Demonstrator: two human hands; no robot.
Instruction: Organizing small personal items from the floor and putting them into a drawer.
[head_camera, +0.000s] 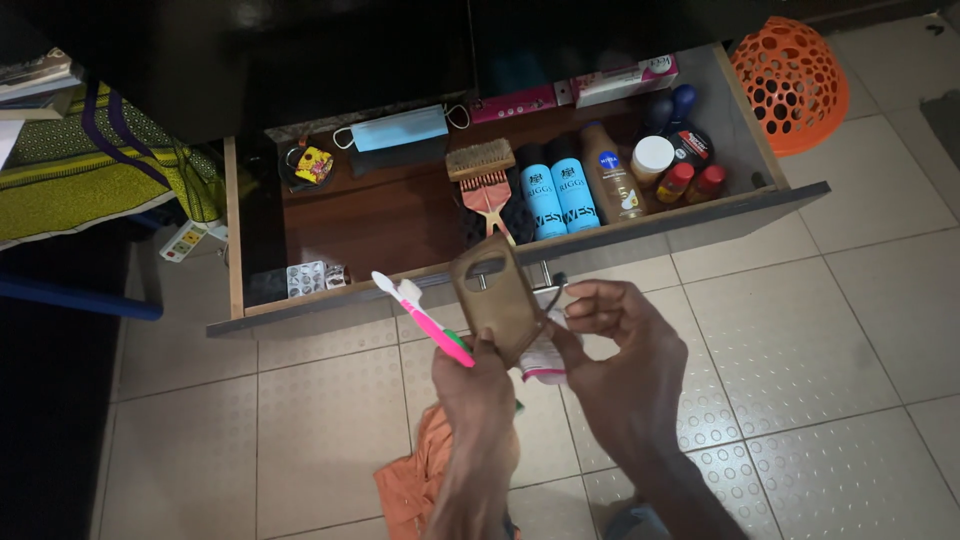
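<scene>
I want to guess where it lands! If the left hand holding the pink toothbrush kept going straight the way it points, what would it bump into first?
Probably the front edge of the open wooden drawer. The left hand points up and ahead, with the pink toothbrush leading. Depth is unclear, so it might pass above the edge toward the silver blister pack inside.

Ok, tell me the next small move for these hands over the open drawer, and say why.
Probably lower the left hand toward the bare wood of the open drawer and set something down. That hand is crowded: it grips a pink toothbrush and a flat brown holder together, while the right hand pinches something small and white beside them. The drawer's right side is packed with bottles.
</scene>
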